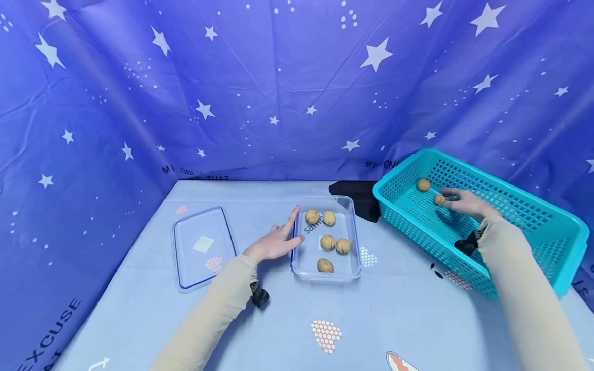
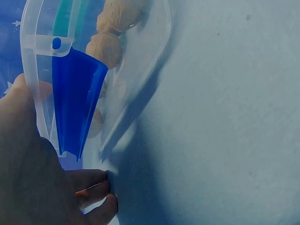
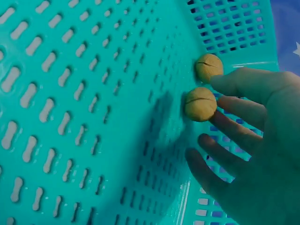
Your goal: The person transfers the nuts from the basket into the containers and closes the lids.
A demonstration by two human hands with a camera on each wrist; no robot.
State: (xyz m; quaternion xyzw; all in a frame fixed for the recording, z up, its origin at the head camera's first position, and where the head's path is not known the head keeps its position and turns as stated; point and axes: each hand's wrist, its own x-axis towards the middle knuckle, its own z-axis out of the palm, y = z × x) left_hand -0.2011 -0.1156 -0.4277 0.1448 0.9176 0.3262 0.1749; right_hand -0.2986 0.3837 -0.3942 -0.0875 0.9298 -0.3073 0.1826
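Note:
A clear plastic container (image 1: pixel 303 273) with a blue clip (image 2: pixel 77 101) along its left side holds several walnuts (image 1: pixel 327 242). My left hand (image 1: pixel 275 242) rests at that side, index finger stretched along the rim and thumb tip over the edge. In the left wrist view its other fingers hang loosely below the clip. My right hand (image 1: pixel 466 202) reaches into a turquoise basket (image 1: pixel 438 242). Two walnuts lie in the basket's far left part. The right fingers are spread and touch or nearly touch the nearer walnut (image 3: pixel 200 104); the other walnut (image 3: pixel 209 68) lies just beyond the thumb.
A clear lid (image 1: pixel 204 268) with a blue seal lies flat left of the container. Between the container and the basket, at the back, is a black shape (image 1: pixel 357 196). Blue star-printed curtains (image 1: pixel 278 93) stand behind and beside the pale blue patterned tablecloth (image 1: pixel 371 314).

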